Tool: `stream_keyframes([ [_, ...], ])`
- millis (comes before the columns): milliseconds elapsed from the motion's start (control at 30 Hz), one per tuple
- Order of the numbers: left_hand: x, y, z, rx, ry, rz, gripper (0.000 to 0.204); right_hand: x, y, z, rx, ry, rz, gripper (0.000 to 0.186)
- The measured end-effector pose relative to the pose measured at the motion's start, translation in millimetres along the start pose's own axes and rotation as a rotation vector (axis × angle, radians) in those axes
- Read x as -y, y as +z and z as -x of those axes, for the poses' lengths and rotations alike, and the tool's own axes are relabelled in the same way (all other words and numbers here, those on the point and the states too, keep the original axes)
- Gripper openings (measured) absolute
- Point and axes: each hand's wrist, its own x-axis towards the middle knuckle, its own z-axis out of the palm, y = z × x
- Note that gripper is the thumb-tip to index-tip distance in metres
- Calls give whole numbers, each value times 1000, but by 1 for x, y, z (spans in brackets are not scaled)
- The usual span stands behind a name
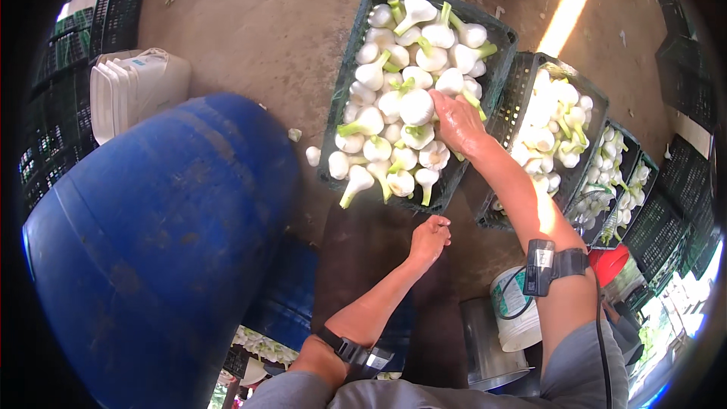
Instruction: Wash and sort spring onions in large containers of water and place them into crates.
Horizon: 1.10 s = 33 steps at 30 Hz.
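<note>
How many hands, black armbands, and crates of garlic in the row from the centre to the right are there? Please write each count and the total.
Hands: 2
Black armbands: 2
Crates of garlic in that row: 4
Total: 8

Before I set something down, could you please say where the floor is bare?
The widest bare floor lies between the white container and the crate under the right hand; a smaller patch separates the crate row from the dark crates at far right. Garlic crowds the first crate and that row.
</note>
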Motion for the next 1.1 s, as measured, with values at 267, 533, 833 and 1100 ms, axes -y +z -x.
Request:
stream_keyframes([
  [267,-19,-2,0,-42,37,157,23,-2,-62,-17,174,217,-383,7],
  [533,-38,-12,3,2,70,201,20,104,-152,-117,-8,-41,-1621,43],
  [833,-4,-54,-1,-137,126,322,23,244,82,-95,711,-105,-562,44],
  [1100,46,-77,-30,347,80,742,28,252,314,-112,474,985,-552,45],
])
